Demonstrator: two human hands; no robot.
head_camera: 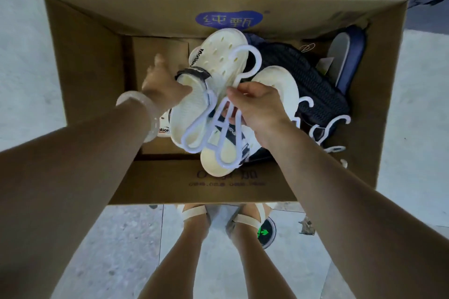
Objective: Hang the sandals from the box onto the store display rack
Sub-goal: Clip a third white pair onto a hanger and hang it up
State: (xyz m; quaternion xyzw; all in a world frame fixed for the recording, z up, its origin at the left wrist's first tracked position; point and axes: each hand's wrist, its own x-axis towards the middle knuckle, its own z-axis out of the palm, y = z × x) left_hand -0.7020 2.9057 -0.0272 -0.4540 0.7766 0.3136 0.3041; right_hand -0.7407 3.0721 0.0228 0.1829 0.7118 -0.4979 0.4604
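An open cardboard box (pixel 80 56) stands on the floor below me. Over its middle I hold a pair of cream sandals with dark straps. My left hand (pixel 161 85) grips the upper cream sandal (pixel 218 60) by its heel end. My right hand (pixel 257 107) pinches the white plastic hanger (pixel 213 126) whose hook curls up over the sandals, and it also holds the lower cream sandal (pixel 218 160). The display rack is out of view.
Navy sandals (pixel 308 85) and a navy slide (pixel 349 56) lie at the box's right side, with more white hangers (pixel 328 128) beside them. Another cream sandal (pixel 162 126) lies under my left wrist. My feet stand on grey tiles just before the box; a dark structure borders the far side.
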